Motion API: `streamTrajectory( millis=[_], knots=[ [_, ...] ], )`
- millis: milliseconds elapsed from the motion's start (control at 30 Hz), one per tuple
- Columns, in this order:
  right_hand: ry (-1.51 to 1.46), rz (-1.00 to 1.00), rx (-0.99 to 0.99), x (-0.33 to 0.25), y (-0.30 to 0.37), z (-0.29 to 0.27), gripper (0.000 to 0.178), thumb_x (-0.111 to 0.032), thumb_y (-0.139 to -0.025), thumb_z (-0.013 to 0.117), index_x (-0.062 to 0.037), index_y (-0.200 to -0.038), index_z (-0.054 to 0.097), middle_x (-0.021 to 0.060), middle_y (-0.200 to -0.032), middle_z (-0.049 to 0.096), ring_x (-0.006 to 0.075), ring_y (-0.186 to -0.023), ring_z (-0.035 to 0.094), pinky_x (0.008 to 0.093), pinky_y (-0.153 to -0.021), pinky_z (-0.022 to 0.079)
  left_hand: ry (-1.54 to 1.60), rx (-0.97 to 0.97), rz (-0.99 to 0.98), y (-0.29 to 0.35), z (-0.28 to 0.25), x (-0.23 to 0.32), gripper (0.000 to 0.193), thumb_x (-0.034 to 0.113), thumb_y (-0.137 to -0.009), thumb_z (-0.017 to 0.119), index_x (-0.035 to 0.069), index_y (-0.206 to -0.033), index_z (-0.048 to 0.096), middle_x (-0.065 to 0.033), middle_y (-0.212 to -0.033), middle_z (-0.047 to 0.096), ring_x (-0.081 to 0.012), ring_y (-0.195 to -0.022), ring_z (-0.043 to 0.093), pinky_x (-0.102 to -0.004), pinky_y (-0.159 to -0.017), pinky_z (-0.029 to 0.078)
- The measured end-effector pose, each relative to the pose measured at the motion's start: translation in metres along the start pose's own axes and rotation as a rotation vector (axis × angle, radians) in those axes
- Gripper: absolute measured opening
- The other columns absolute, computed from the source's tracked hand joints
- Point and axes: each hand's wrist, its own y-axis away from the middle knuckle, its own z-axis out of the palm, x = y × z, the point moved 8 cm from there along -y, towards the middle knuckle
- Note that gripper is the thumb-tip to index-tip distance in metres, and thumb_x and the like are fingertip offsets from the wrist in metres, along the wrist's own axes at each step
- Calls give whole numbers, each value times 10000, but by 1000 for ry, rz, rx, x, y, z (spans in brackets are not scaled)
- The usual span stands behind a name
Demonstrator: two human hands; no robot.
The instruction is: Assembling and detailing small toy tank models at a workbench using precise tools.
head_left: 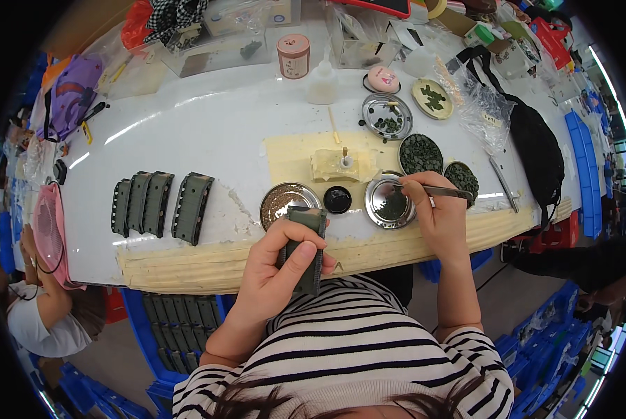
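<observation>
My left hand [272,271] is closed around a dark green, curved plastic part [308,222], tilted near the table's front edge. In my right hand [440,220] is a pair of metal tweezers [447,193], its tip end over a shiny round dish [373,209] that holds small dark green pieces [392,207]. Between the hands sits a small cup of black stuff [337,200]. Behind the held part is a metal dish of brown grains [289,197]. Several similar green parts [160,202] stand in a row on the left of the table.
Beyond the shiny dish are bowls of dark green pieces [420,153] and a tape-wrapped block [341,166]. A white squeeze bottle [321,85] and pink tub [293,57] stand farther back. A black bag [536,133] lies right. Below the table is a blue crate [145,321]; other people sit nearby.
</observation>
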Motion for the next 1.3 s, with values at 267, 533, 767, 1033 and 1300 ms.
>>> streamTrajectory(
  millis=[267,533,767,1033,1300],
  knots=[
    [-2,68,-5,2,-1,-2,118,-97,-892,620,17,-874,649,108,-745,624,205,-593,560,301,-552,439,7,7,-2,0,-1,0,152,149,-994,494,3,-999,535,-121,-1130,556,-133,-848,644,-268,-757,545],
    [20,21,-28,-1,-2,1,111,-86,-892,612,18,-875,647,109,-754,625,222,-613,567,304,-567,447,18,5,-7,-1,-1,0,161,163,-997,488,8,-1001,532,-126,-1147,549,-133,-848,644,-277,-773,549],
    [-179,-185,-62,-39,-1,-2,71,-57,-839,656,-10,-885,681,81,-778,654,223,-674,590,310,-616,460,18,5,-37,-4,2,-5,189,199,-1007,473,19,-999,527,-67,-951,584,-115,-842,633,-261,-754,537],
    [-205,-572,-255,-113,6,23,306,-196,-703,756,-39,-957,690,63,-818,644,236,-741,614,317,-662,511,-71,-114,62,-15,14,1,235,241,-1030,409,24,-999,495,-55,-871,594,-95,-800,607,-254,-717,522],
    [-271,-505,-248,-108,11,31,298,-208,-742,740,-26,-973,693,113,-878,668,254,-780,661,319,-690,539,44,-111,20,-14,10,1,269,265,-1037,383,37,-927,475,-78,-860,602,-124,-793,618,-274,-729,540]
  ],
)
